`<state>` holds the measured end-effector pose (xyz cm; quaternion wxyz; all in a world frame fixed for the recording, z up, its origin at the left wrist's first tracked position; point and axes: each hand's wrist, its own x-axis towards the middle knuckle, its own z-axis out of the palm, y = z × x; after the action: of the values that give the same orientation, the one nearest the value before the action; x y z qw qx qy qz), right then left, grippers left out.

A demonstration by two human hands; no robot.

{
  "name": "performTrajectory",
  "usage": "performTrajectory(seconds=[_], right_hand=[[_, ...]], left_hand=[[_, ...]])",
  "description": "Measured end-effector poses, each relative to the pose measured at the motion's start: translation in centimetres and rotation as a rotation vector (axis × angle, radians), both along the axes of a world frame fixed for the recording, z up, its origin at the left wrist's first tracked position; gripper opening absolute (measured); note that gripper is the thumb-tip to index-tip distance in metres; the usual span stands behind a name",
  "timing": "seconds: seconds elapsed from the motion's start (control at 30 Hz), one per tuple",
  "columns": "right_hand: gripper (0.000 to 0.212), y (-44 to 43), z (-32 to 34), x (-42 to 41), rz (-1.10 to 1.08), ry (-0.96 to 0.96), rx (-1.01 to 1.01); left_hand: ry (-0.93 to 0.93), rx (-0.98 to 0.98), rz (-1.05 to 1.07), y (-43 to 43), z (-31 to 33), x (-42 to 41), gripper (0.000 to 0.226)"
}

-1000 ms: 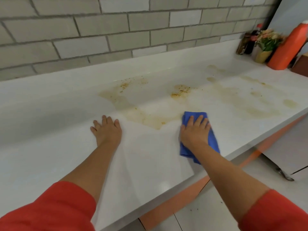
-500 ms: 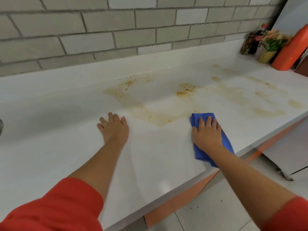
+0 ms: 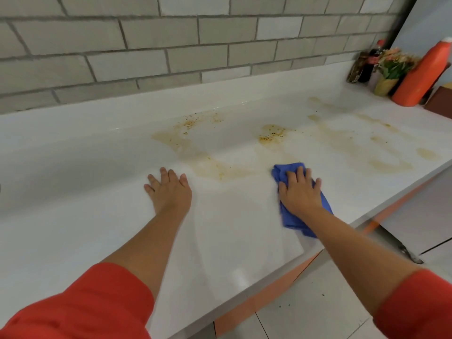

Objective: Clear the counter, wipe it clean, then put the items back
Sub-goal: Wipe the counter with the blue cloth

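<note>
A white counter [image 3: 73, 216] runs below a grey brick wall. Yellow-brown stains with crumbs [image 3: 220, 167] spread across its middle and right part. My right hand [image 3: 299, 192] presses flat on a blue cloth [image 3: 283, 171] near the front edge, fingers spread, just right of the nearest stain. My left hand [image 3: 170, 189] rests flat on the bare counter, fingers straight, at the left end of that stain. The cloth's rear part trails under my right wrist.
At the far right corner stand an orange bottle [image 3: 424, 72], a small flower pot [image 3: 391, 72], a dark cola bottle [image 3: 369, 64] and a brown box [image 3: 440, 99]. The counter's front edge runs diagonally, with orange cabinet fronts [image 3: 264, 297] and tiled floor below.
My right hand has slid the blue cloth a little to the right and away along the counter. My left hand stays flat on the counter.
</note>
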<state>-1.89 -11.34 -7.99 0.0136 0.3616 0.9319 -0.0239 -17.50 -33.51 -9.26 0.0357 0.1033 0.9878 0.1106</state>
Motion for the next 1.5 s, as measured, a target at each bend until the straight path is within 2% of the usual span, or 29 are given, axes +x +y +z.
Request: performTrajectory(seconds=[0.07, 0.13, 0.27, 0.33, 0.43, 0.53, 0.63, 0.7, 0.83, 0.9, 0.97, 1.1, 1.23, 1.3, 1.43, 1.5], right_hand=[[0.056, -1.0, 0.0, -1.8, -0.098, -0.022, -0.010], [0.058, -4.2, 0.1, -3.8, -0.037, -0.014, -0.044], [0.053, -13.0, -0.2, -4.1, 0.419, 0.006, -0.106], [0.052, -13.4, -0.4, -2.5, 0.564, 0.012, -0.140], [0.067, -8.8, -0.4, -0.4, 0.463, 0.094, -0.114], [0.050, -2.8, -0.2, -0.4, 0.124, 0.044, -0.066], [0.052, -3.0, -0.2, -3.2, -0.033, -0.005, -0.054], [0.054, -6.4, -0.4, -4.5, 0.083, -0.010, -0.075], [0.062, -11.5, -0.5, -0.6, 0.569, 0.090, -0.194], [0.076, -9.3, -0.2, 1.6, 0.595, 0.130, -0.223], [0.080, -5.1, -0.7, 2.4, 0.480, 0.163, -0.148], [0.052, 3.8, -0.9, 0.7, 0.148, 0.138, -0.098], [0.046, 5.7, -0.3, -3.6, 0.031, 0.220, -0.114], [0.039, 2.9, -0.1, -4.8, 0.124, 0.250, -0.175], [0.020, -1.8, -0.6, -1.2, 0.572, 0.326, -0.248], [0.020, 0.7, -0.2, 0.6, 0.562, 0.346, -0.288]], left_hand=[[-0.007, -0.003, 0.002, 0.2, 0.0, -0.1, 0.056], [-0.010, -0.001, 0.004, 0.2, -0.1, -0.2, 0.057], [-0.016, 0.024, 0.004, 0.0, -0.3, -0.4, 0.057], [-0.018, 0.037, 0.005, 0.0, -0.2, -0.4, 0.056], [-0.012, 0.027, -0.005, -0.2, -0.1, -0.2, 0.056], [-0.011, 0.019, -0.010, -0.1, 0.0, -0.1, 0.057], [-0.007, 0.003, 0.000, 0.0, 0.0, -0.2, 0.058], [-0.010, 0.008, 0.003, -0.1, -0.1, -0.2, 0.058], [-0.003, 0.030, 0.004, -0.1, -0.1, -0.2, 0.057], [0.000, 0.021, 0.003, -0.1, 0.0, -0.2, 0.057], [0.000, 0.016, -0.001, 0.0, 0.1, -0.1, 0.057], [-0.006, 0.006, 0.004, 0.0, 0.1, 0.1, 0.057], [0.008, -0.025, 0.014, 0.2, 0.0, -0.1, 0.057], [0.006, -0.030, 0.019, 0.1, -0.1, -0.2, 0.057], [0.002, -0.004, 0.019, 0.0, -0.3, -0.2, 0.056], [0.007, -0.003, 0.020, 0.1, -0.2, -0.2, 0.056]])
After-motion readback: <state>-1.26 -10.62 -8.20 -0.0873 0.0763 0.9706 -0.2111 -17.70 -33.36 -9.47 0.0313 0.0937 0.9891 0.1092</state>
